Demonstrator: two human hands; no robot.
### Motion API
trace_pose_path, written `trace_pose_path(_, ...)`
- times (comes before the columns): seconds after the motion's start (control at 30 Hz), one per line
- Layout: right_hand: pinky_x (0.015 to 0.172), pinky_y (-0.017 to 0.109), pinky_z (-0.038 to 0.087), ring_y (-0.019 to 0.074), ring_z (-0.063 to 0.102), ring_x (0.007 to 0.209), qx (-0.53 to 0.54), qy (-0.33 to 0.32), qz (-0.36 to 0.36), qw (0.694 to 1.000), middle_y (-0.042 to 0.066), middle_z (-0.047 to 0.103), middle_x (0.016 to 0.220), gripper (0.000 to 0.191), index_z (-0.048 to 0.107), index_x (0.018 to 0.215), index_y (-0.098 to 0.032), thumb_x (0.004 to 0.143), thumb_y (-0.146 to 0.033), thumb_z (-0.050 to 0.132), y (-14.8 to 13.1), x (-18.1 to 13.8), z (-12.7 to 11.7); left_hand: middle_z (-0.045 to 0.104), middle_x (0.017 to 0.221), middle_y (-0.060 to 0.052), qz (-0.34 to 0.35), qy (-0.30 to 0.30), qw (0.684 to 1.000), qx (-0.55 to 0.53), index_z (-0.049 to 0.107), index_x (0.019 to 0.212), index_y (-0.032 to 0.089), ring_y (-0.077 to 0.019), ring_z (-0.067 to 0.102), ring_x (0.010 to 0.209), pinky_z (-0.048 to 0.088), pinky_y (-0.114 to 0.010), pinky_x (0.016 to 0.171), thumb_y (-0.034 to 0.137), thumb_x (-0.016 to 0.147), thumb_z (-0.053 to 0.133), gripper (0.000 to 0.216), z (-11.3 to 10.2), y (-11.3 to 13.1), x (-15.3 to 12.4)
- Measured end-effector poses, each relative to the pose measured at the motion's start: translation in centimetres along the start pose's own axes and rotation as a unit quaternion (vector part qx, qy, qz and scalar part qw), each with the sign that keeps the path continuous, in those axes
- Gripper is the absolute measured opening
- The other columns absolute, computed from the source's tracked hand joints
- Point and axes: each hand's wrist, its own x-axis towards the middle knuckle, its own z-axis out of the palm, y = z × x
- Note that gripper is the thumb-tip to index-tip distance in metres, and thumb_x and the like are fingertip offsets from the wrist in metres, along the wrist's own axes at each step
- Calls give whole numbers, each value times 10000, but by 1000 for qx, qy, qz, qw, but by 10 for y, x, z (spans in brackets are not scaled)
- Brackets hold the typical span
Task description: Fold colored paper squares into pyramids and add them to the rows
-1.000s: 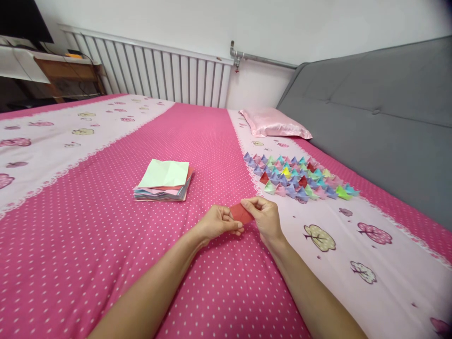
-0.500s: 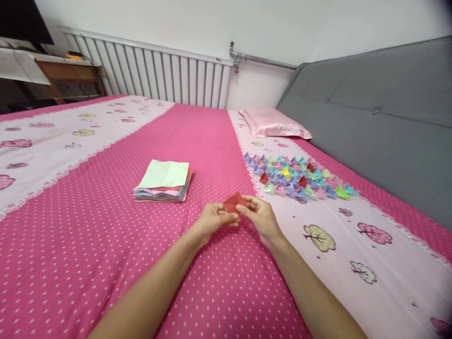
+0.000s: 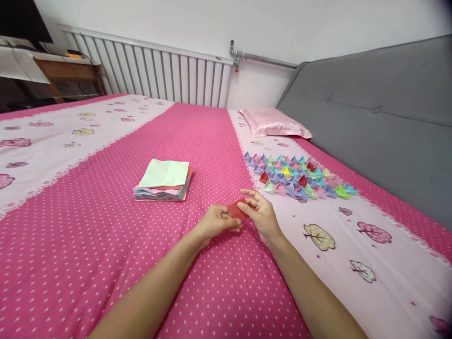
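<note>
A small folded piece of red paper (image 3: 236, 210) is pinched between both hands above the pink dotted bedsheet. My left hand (image 3: 219, 220) grips its left and lower edge between thumb and fingers. On the right side, my right hand (image 3: 259, 213) presses its thumb on the paper, with the index finger lifted away. To the left lies a stack of paper sheets (image 3: 164, 175), pale green on top with red, pink and blue edges below. Rows of small folded paper boats (image 3: 290, 181) in many colours stand at the right.
A pink pillow (image 3: 273, 123) rests near the grey padded headboard (image 3: 374, 94). Behind the bed are a white radiator (image 3: 151, 70) and a grey pipe (image 3: 268, 60). At the far left stands a wooden desk (image 3: 68, 73) with a dark monitor (image 3: 24, 21).
The red paper has gone from a pointed diamond look to a flatter, rectangular one, slightly lower. My right index finger has lifted off. The stack and boats stay put.
</note>
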Motion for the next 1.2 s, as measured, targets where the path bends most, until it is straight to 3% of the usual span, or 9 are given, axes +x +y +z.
trace_pose_path(0.2,578,233,451,111,596,556,-15,29,50,998,-62,614,596,474,547,990,-184,582,-304,757,6,5,-6,684,698,-77,26,-87,982,168,626,777,94,-152,629,624,455,-246,587,234,605,711,238,-20,6,5)
trace_pose_path(0.27,574,235,443,115,592,547,-32,25,79,996,-62,610,567,446,546,928,-173,564,-315,761,12,6,-6,685,724,-65,55,-30,967,247,634,870,107,-163,630,664,468,-260,618,164,573,703,310,-31,10,7)
trace_pose_path(0.37,566,244,435,118,580,534,-79,7,102,992,-43,619,570,364,542,803,-168,551,-321,756,26,7,-5,677,738,-43,120,25,918,376,665,849,134,-147,604,670,451,-245,630,139,597,650,253,-39,13,9)
trace_pose_path(0.5,607,262,446,133,588,602,-171,-8,42,984,-14,632,641,270,561,766,-172,581,-286,722,41,11,-7,651,688,-23,162,-12,847,506,691,775,158,-136,547,602,391,-231,575,145,642,580,174,-33,7,7)
trace_pose_path(0.57,638,270,454,139,589,655,-232,1,0,973,8,647,718,238,600,781,-170,587,-257,708,42,13,-9,645,681,-24,167,-20,828,534,692,764,160,-143,536,601,377,-238,578,125,641,560,184,-29,4,7)
trace_pose_path(0.73,634,282,449,143,570,645,-369,-25,-64,927,26,665,744,138,690,789,-190,663,-221,643,25,14,-25,663,774,-39,166,-53,827,534,703,822,170,-155,552,697,385,-242,649,93,655,542,244,-26,5,6)
trace_pose_path(0.87,692,291,472,157,623,731,-361,-169,-31,917,29,700,831,227,700,869,-202,691,-137,574,7,11,-40,663,792,-45,157,-74,824,540,700,861,169,-163,555,720,387,-240,655,115,657,568,249,-26,11,4)
trace_pose_path(0.93,670,284,476,157,624,711,-367,-211,-21,906,23,702,825,269,705,890,-202,659,-117,594,6,10,-44,659,797,-45,158,-78,819,546,698,881,171,-163,551,726,385,-239,658,137,670,576,246,-25,12,3)
trace_pose_path(1.2,580,263,466,150,602,613,-380,-203,-14,903,16,691,717,232,722,850,-197,623,-193,675,16,13,-46,667,815,-41,158,-84,824,537,702,895,192,-160,556,738,381,-235,673,183,717,576,219,-27,8,6)
